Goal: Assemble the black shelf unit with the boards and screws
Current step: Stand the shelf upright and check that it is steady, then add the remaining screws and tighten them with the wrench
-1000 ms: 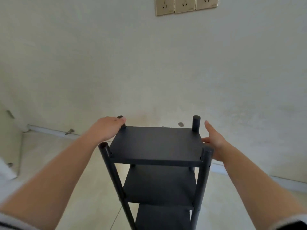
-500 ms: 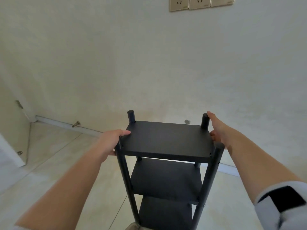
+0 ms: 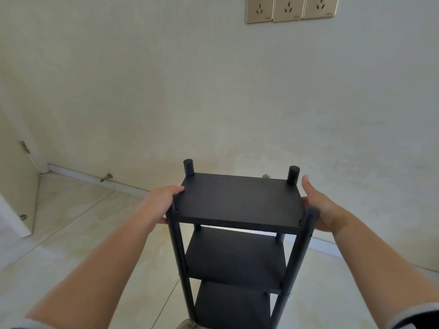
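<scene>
Black shelf unit (image 3: pixel 240 205): three boards mounted on four posts, upright, seemingly complete; left hand (image 3: pixel 159 203) and right hand (image 3: pixel 321 210) each grip the top board's ends.

The matte black shelf unit with round posts (image 3: pixel 240 203) is plain black all over, boards and poles alike, no pattern. Behind it is an off-white plaster wall (image 3: pixel 213 91) with three gold-beige socket plates (image 3: pixel 291 8), and the glossy cream floor tiles (image 3: pixel 71 222) have thin darker grout lines.
</scene>
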